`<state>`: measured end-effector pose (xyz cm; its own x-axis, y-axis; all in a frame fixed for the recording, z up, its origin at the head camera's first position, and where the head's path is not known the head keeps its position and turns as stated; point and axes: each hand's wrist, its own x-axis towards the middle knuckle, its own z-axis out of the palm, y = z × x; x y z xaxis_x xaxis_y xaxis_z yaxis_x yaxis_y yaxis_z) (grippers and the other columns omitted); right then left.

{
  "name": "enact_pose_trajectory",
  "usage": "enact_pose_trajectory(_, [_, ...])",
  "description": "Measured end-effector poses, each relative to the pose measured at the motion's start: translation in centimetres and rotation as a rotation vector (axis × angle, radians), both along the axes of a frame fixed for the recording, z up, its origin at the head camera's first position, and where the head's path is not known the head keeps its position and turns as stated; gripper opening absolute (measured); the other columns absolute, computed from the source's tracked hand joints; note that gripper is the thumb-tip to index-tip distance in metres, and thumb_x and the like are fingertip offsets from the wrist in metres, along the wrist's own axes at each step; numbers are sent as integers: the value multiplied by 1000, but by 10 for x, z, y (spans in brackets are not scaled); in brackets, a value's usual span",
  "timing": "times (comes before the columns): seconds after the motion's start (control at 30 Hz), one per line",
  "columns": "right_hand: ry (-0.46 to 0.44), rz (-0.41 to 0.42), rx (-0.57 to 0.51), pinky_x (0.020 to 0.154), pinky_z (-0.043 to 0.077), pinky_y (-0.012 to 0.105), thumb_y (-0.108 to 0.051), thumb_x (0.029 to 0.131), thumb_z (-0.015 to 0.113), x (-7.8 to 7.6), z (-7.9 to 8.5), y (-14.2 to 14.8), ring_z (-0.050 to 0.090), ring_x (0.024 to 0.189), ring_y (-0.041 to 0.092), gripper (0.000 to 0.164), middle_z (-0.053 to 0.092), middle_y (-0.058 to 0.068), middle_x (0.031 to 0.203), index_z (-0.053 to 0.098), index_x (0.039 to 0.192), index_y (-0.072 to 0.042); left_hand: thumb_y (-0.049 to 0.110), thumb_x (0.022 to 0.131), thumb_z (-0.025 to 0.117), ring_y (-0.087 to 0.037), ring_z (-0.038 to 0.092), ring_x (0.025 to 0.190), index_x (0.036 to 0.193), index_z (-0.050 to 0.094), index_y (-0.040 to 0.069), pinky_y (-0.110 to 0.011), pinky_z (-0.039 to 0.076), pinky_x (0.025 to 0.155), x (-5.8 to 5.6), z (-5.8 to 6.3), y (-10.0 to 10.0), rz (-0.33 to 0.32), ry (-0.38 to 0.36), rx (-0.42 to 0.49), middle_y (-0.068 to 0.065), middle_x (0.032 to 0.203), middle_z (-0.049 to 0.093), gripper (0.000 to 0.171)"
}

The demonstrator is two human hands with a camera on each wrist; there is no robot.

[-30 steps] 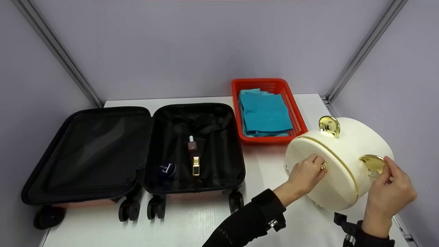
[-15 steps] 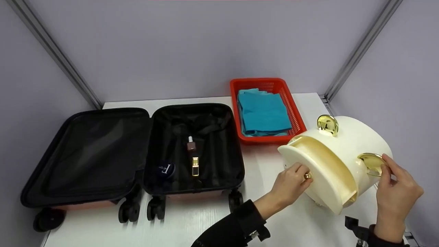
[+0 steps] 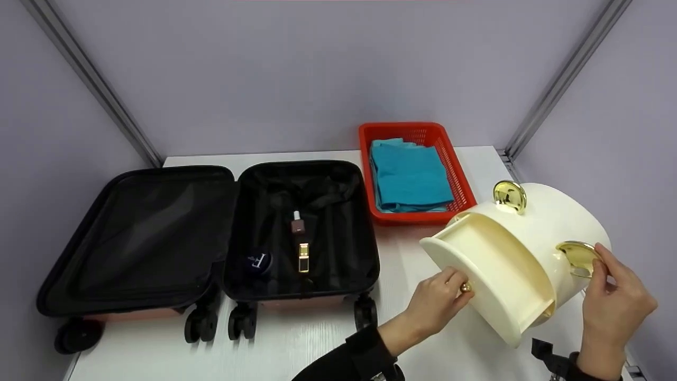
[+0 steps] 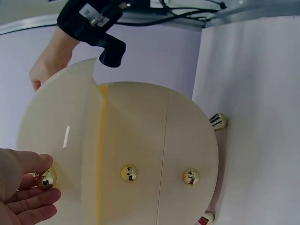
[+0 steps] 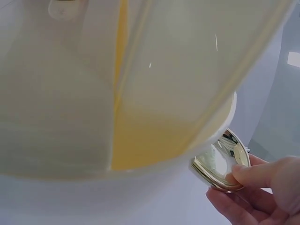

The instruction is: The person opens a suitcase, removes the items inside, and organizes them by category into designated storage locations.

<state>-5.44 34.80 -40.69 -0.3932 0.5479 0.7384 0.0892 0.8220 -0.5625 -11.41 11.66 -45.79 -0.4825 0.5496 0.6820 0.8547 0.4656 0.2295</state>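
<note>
A cream rounded storage box [image 3: 555, 211] with gold ears stands at the right of the table. Its top drawer [image 3: 502, 264] is pulled out, and the bare inside shows. My left hand [image 3: 436, 301] pinches the gold knob [image 4: 46, 178] on that drawer's front between thumb and fingers. My right hand [image 3: 616, 301] grips the gold ear [image 5: 222, 161] on the near side of the box, thumb on its face. Two lower drawer fronts, each with a gold knob [image 4: 129, 173], sit flush in the left wrist view.
An open black-lined suitcase [image 3: 174, 233] lies at the left. In its right half are a nail polish bottle [image 3: 297, 223], a gold-and-black lipstick tube [image 3: 303, 258] and a dark blue round item [image 3: 258, 262]. A red basket [image 3: 460, 180] holds folded teal cloths [image 3: 412, 174].
The top drawer has slid out toward the lower left, with my left hand drawing its knob along. My right hand stays on the gold ear.
</note>
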Motion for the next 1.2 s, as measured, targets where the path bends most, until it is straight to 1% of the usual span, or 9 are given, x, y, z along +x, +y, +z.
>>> enact_pose_trajectory(0.27, [3, -3, 21, 60, 33, -2, -4, 83, 58, 0, -1, 1, 43, 75, -23, 20, 64, 15, 91, 66, 101, -6, 36, 80, 64, -1, 53, 71, 88, 56, 13, -9, 42, 63, 2, -2, -4, 38, 112, -55, 6, 83, 53, 25])
enact_pose_trajectory(0.4, [9, -9, 20, 60, 33, -2, -4, 83, 59, 0, -2, 2, 44, 75, -22, 20, 65, 12, 92, 67, 101, -7, 46, 80, 60, -2, 53, 69, 89, 57, 13, -10, 42, 60, -2, 8, -15, 61, 117, -69, 5, 82, 54, 34])
enact_pose_trajectory(0.5, [16, -8, 24, 61, 34, -2, -4, 83, 58, 1, -3, 3, 45, 76, -22, 20, 64, 6, 93, 67, 101, -7, 43, 81, 60, -5, 55, 65, 87, 58, 13, -13, 43, 54, -14, 22, -29, 120, 84, -62, 5, 80, 56, 30])
enact_pose_trajectory(0.63, [27, -3, 54, 61, 34, -2, -6, 84, 57, 4, -4, 4, 45, 78, -23, 20, 58, -12, 94, 67, 101, -7, 35, 78, 65, -12, 57, 62, 80, 58, 12, -21, 45, 48, -43, 42, -52, 277, 3, -102, 2, 74, 57, 24])
enact_pose_trajectory(0.7, [32, -8, 60, 61, 34, -2, -7, 84, 57, 6, -4, 3, 44, 78, -23, 19, 55, -18, 94, 66, 102, -8, 34, 78, 65, -15, 57, 60, 78, 57, 11, -25, 45, 47, -62, 50, -63, 385, -46, -171, 0, 72, 57, 25])
enact_pose_trajectory(0.83, [42, -14, 51, 61, 34, -2, -7, 85, 57, 7, -4, 1, 45, 77, -23, 19, 58, -14, 94, 67, 101, -7, 32, 77, 66, -22, 60, 66, 83, 61, 6, -34, 48, 52, -105, 56, -86, 544, -175, -280, -7, 78, 61, 26])
enact_pose_trajectory(1.03, [67, -13, 31, 60, 34, -1, -4, 83, 58, 5, -3, 1, 46, 76, -21, 18, 64, 0, 92, 67, 99, -5, 19, 76, 66, -29, 62, 77, 91, 64, 2, -41, 49, 60, -164, 36, -121, 625, -431, -415, -14, 90, 63, 23])
enact_pose_trajectory(1.13, [62, -16, 27, 61, 35, -1, -5, 83, 59, 5, -3, 1, 47, 77, -21, 18, 65, 8, 92, 67, 99, -5, 12, 78, 63, -30, 61, 80, 96, 65, 3, -42, 49, 60, -182, 17, -134, 672, -587, -527, -15, 95, 63, 21])
enact_pose_trajectory(1.2, [58, -10, 31, 61, 35, -1, -5, 83, 59, 5, -4, 1, 46, 77, -21, 18, 65, 6, 93, 67, 99, -5, 9, 80, 60, -30, 60, 83, 102, 63, 3, -42, 49, 59, -190, 3, -141, 704, -686, -589, -16, 100, 62, 23])
